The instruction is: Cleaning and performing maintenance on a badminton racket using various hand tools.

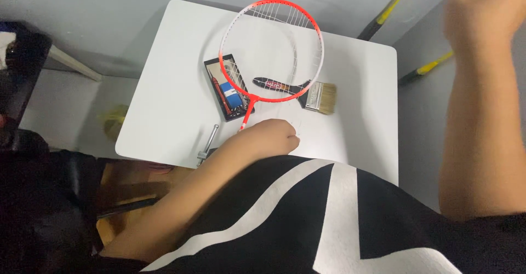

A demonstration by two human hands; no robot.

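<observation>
A racket [279, 2] with a red and white frame lies on a white table [170, 71], its head toward the far edge. The thin red shaft runs back into my left hand [271, 137], which is closed around the handle at the table's near side. My right hand [485, 6] is raised off the table at the upper right. It is blurred and its fingers run out of the picture. Partly under the racket head rest a flat paintbrush [315, 96] with pale bristles and a black open case [227, 90] with a red and a blue item inside.
A small metal clamp-like tool [208, 142] sits at the table's near edge, left of my left hand. Yellow and black poles [392, 8] lean beyond the far right corner. A yellow object [112, 120] lies on the floor to the left.
</observation>
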